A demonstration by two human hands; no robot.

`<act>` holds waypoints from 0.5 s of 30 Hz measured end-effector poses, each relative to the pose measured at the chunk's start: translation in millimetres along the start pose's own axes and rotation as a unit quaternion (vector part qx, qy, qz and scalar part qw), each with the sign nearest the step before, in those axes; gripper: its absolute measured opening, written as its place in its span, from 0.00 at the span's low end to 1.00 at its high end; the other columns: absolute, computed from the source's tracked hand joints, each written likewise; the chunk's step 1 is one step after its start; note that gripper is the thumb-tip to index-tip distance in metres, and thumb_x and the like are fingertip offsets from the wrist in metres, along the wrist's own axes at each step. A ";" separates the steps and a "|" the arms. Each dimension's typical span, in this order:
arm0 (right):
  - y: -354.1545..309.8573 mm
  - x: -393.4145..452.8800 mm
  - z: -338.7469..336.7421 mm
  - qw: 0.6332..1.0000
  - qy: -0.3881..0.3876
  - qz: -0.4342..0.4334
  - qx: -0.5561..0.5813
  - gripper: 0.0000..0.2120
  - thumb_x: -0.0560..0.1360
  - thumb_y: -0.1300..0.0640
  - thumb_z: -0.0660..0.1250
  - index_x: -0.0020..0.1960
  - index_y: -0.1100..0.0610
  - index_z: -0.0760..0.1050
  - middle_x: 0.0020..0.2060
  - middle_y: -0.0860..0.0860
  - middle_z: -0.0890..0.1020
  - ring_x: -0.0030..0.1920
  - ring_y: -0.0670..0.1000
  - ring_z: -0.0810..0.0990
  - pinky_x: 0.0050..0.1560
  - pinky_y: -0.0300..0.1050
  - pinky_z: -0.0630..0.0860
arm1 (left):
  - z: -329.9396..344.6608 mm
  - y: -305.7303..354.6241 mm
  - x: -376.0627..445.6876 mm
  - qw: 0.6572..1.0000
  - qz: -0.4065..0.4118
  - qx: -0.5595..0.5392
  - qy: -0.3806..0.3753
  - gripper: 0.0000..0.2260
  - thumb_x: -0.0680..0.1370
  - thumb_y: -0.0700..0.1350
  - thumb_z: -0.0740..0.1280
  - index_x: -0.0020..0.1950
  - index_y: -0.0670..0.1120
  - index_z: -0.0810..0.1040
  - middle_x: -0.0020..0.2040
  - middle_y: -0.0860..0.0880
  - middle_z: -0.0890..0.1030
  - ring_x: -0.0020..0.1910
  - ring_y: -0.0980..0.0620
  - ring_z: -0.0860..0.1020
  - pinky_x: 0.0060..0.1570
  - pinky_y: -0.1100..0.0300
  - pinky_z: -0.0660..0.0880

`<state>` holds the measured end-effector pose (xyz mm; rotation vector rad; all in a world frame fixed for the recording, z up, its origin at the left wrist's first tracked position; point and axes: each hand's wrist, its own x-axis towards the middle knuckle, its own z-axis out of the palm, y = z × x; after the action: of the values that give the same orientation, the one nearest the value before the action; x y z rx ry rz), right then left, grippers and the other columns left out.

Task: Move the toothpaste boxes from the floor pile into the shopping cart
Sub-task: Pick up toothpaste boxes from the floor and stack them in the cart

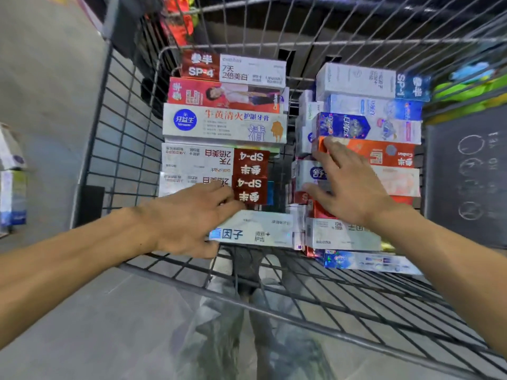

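Shopping cart: a dark wire basket seen from above, holding two rows of toothpaste boxes laid flat.
Left row: boxes lie side by side, among them two red-and-white SP-4 boxes and a white box with a blue round logo.
Right row: blue, white and orange boxes, stacked more than one deep.
Left hand: its grip is curled round the near white box, fingers over the far edge, thumb under the near one.
Right hand: grip spread wide and flat, fingertips touching the orange box, holding nothing.
Floor pile: a few boxes at the left edge, outside the cart, blurred.
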<state>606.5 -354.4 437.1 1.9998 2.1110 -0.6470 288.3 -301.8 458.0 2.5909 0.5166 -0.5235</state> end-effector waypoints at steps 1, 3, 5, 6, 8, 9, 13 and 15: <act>-2.2 -0.3 0.5 1.000 -0.004 0.009 0.004 0.36 0.77 0.34 0.52 0.78 0.53 0.60 0.80 0.60 0.57 0.79 0.63 0.57 0.76 0.61 0.57 | 2.0 0.9 -0.2 1.000 0.000 -0.010 0.004 0.34 0.69 0.61 0.63 0.72 0.45 0.69 0.56 0.46 0.73 0.54 0.48 0.71 0.54 0.51 0.77; -5.5 -1.4 0.7 1.000 -0.007 0.015 0.005 0.35 0.79 0.34 0.53 0.80 0.52 0.58 0.81 0.59 0.53 0.80 0.61 0.53 0.77 0.60 0.54 | 5.7 0.0 -0.3 0.999 -0.009 -0.033 -0.002 0.34 0.72 0.59 0.65 0.75 0.45 0.66 0.60 0.46 0.72 0.58 0.48 0.69 0.60 0.52 0.74; -6.3 -2.5 0.4 1.000 -0.013 0.016 -0.002 0.34 0.80 0.35 0.56 0.81 0.52 0.55 0.81 0.58 0.51 0.81 0.60 0.51 0.78 0.59 0.53 | 9.4 -1.4 1.9 0.998 -0.023 -0.041 -0.031 0.33 0.75 0.57 0.68 0.77 0.46 0.64 0.64 0.46 0.69 0.61 0.49 0.66 0.65 0.53 0.70; -6.3 -2.8 -0.2 1.000 -0.017 0.017 -0.008 0.35 0.80 0.36 0.56 0.81 0.52 0.54 0.82 0.58 0.51 0.81 0.60 0.50 0.78 0.58 0.52 | 9.6 -1.1 2.8 0.999 -0.027 -0.035 -0.031 0.33 0.76 0.57 0.69 0.76 0.46 0.64 0.64 0.46 0.69 0.62 0.49 0.66 0.65 0.53 0.69; -6.2 -3.4 -1.6 0.999 -0.027 0.020 -0.018 0.36 0.80 0.35 0.55 0.82 0.51 0.52 0.82 0.57 0.49 0.81 0.59 0.49 0.78 0.57 0.51 | 8.3 -1.4 2.2 0.999 -0.025 -0.013 -0.015 0.32 0.75 0.57 0.70 0.75 0.46 0.67 0.64 0.46 0.71 0.62 0.49 0.68 0.64 0.52 0.71; -5.9 -3.6 -2.6 0.999 -0.030 0.021 -0.019 0.36 0.80 0.34 0.54 0.82 0.51 0.51 0.82 0.56 0.49 0.81 0.58 0.48 0.78 0.57 0.50 | 7.8 -3.4 0.4 1.000 -0.022 0.005 0.006 0.31 0.73 0.58 0.72 0.73 0.47 0.69 0.62 0.46 0.73 0.60 0.48 0.71 0.61 0.52 0.73; -8.7 -6.5 -9.4 0.999 -0.038 0.020 -0.014 0.36 0.81 0.34 0.54 0.82 0.50 0.49 0.82 0.55 0.47 0.81 0.57 0.47 0.79 0.57 0.49 | 3.3 -12.8 -9.2 0.996 -0.054 0.029 0.069 0.32 0.67 0.60 0.78 0.64 0.46 0.73 0.54 0.46 0.77 0.49 0.45 0.77 0.47 0.50 0.77; -12.4 -9.3 -15.6 0.999 -0.040 0.016 -0.016 0.36 0.80 0.34 0.54 0.82 0.50 0.49 0.82 0.55 0.47 0.82 0.57 0.47 0.79 0.57 0.50 | -1.6 -12.1 -13.5 0.995 -0.071 0.017 0.067 0.34 0.68 0.62 0.76 0.68 0.47 0.71 0.57 0.46 0.76 0.53 0.46 0.76 0.50 0.50 0.76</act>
<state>597.9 -356.6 457.3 1.9537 2.0279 -0.6724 271.9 -294.5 461.1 2.6481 0.7464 -0.4094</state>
